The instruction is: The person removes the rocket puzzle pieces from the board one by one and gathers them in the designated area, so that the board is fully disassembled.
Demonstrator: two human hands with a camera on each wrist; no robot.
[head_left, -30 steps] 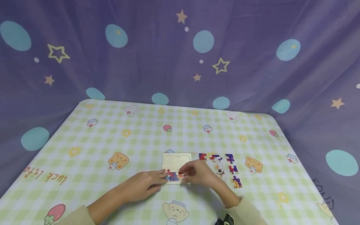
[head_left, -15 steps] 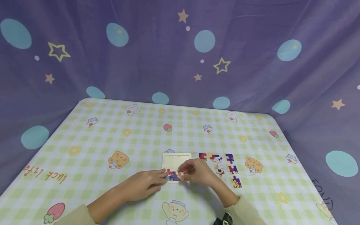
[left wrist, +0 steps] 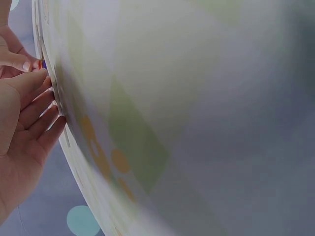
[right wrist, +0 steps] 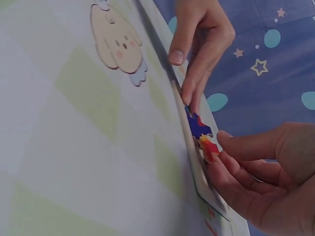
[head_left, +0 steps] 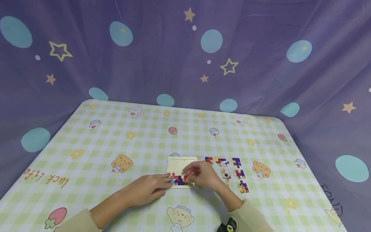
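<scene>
A pale puzzle tray (head_left: 176, 166) lies on the table, its upper part bare. Joined purple and red jigsaw pieces (head_left: 179, 181) line its lower left side. My right hand (head_left: 202, 175) is over the tray's right half. Between its thumb and fingers it pinches a red and yellow jigsaw piece (right wrist: 210, 149), tilted beside the blue-purple piece (right wrist: 198, 127) in the right wrist view. My left hand (head_left: 149, 189) rests at the tray's left edge, fingers extended and fingertips touching it. In the left wrist view, the left hand (left wrist: 24, 142) partly hides the pieces.
Several loose jigsaw pieces (head_left: 240, 174) are laid out right of the tray, one partly behind the right hand. A checked cloth (head_left: 101, 145) with cartoon prints covers the table. A purple curtain (head_left: 162, 64) hangs behind it. A black device (head_left: 227, 225) shows near the right sleeve.
My right hand has shifted slightly up and left over the tray, still pinching the red and yellow jigsaw piece, which now sits more tilted. The left hand stays at the tray's left edge.
</scene>
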